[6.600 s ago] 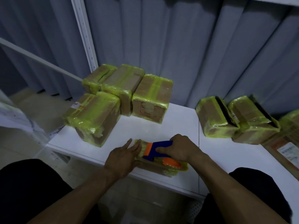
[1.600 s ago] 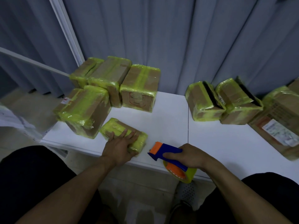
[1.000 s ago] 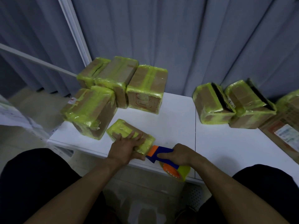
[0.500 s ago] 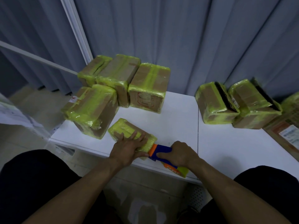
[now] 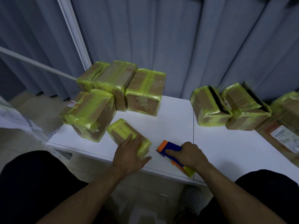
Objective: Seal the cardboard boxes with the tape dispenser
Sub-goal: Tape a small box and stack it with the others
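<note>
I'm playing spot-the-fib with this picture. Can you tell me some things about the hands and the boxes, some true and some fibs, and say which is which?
1. The right hand grips the blue and orange tape dispenser. True.
2. The left hand lifts the small flat box into the air. False: the box lies on the white table, with the left hand resting flat on it.
3. The small flat box is wrapped in red tape. False: its tape is yellow-green.
4. A grey curtain hangs behind the table. True.
5. The tape dispenser is pressed onto the small flat box. False: bare table shows between them.
</note>
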`<state>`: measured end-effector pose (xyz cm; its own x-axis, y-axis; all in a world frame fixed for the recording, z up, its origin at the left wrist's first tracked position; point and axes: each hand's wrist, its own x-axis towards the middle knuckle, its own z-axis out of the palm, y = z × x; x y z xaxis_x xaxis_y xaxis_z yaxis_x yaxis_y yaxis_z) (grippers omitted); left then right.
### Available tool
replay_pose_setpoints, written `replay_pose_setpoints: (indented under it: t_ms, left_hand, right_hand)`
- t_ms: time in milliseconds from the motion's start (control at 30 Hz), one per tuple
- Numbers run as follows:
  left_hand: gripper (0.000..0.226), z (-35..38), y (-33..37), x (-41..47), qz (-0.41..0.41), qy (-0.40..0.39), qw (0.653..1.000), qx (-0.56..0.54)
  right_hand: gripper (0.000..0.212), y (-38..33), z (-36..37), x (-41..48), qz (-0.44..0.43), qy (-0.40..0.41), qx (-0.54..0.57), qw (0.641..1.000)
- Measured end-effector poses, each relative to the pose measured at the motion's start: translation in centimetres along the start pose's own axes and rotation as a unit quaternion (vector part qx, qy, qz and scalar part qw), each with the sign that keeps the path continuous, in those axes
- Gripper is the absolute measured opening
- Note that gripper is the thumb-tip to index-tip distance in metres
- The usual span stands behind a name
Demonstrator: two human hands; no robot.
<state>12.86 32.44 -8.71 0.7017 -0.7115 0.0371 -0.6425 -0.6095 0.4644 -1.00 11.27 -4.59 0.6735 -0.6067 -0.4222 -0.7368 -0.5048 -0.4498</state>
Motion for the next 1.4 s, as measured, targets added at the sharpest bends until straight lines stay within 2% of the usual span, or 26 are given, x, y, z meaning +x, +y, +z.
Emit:
replay_pose_setpoints:
  t_ms: [67,200,300,400,467,500,567,600,667,733,833,900,1000,1100,1133,1300,1400]
  left_hand:
    - [0.066,0.8,-0.1,0.0,0.018,0.027,0.999,-0.030]
    - [0.065,1.7,-1.2,0.4,0.089,-0.020,0.991,-0.102]
    - [0.068,2.1,-1.4,0.8,0.065,-0.036,0.989,-0.130]
    - [0.064,1.7,-1.2,1.5,0.088,-0.072,0.984,-0.139]
    - [0.057,-0.2,0.0,1.4,0.035,-0.056,0.976,-0.206]
    - [0.049,-1.6,0.9,1.3,-0.010,-0.018,0.961,-0.276]
    - [0.024,-4.1,2.1,1.2,-0.098,0.040,0.906,-0.410]
    - [0.016,-5.1,2.6,1.1,-0.137,0.036,0.877,-0.460]
    - [0.018,-6.6,3.1,0.5,-0.201,-0.010,0.832,-0.518]
    - [0.021,-7.6,3.0,-0.3,-0.229,-0.034,0.811,-0.537]
    - [0.020,-8.1,2.5,-1.2,-0.225,-0.051,0.791,-0.567]
    - [0.017,-8.2,2.1,-1.5,-0.223,-0.055,0.785,-0.575]
    - [0.014,-8.5,1.9,-1.7,-0.225,-0.058,0.786,-0.573]
    - [0.014,-8.4,1.6,-1.7,-0.243,-0.067,0.768,-0.589]
    - [0.014,-8.4,1.5,-1.7,-0.247,-0.062,0.771,-0.584]
    - [0.013,-7.3,0.6,-1.9,-0.235,-0.020,0.829,-0.506]
    - [0.011,-6.9,0.2,-1.8,-0.236,-0.003,0.845,-0.481]
  right_hand:
    - [0.062,0.5,-0.3,-0.6,0.002,0.013,0.022,1.000]
    - [0.055,0.9,-1.4,-1.9,-0.026,0.066,0.084,0.994]
    - [0.049,0.5,-2.0,-2.6,-0.064,0.079,0.140,0.985]
    - [0.041,-0.4,-2.3,-3.2,-0.100,0.050,0.184,0.976]
    - [0.036,-1.0,-2.3,-3.5,-0.127,0.029,0.196,0.972]
    - [0.034,-1.4,-2.3,-3.6,-0.140,0.018,0.203,0.969]
    - [0.033,-2.0,-2.3,-3.7,-0.161,-0.005,0.213,0.964]
    - [0.034,-2.3,-2.2,-3.7,-0.171,-0.015,0.218,0.961]
    - [0.037,-2.8,-2.1,-3.8,-0.187,-0.028,0.223,0.956]
    - [0.036,-3.1,-1.9,-4.0,-0.201,-0.038,0.229,0.952]
    - [0.038,-3.4,-1.6,-4.2,-0.221,-0.053,0.234,0.945]
    - [0.040,-3.5,-1.5,-4.3,-0.226,-0.060,0.244,0.941]
    - [0.030,-3.9,-1.4,-4.7,-0.234,-0.064,0.244,0.939]
    - [0.032,-4.2,-1.2,-4.8,-0.239,-0.061,0.227,0.942]
    - [0.033,-4.3,-1.1,-4.9,-0.238,-0.060,0.221,0.944]
    - [0.041,-4.8,-1.2,-5.4,-0.240,-0.052,0.188,0.951]
    - [0.035,-5.1,-1.2,-5.6,-0.245,-0.035,0.144,0.958]
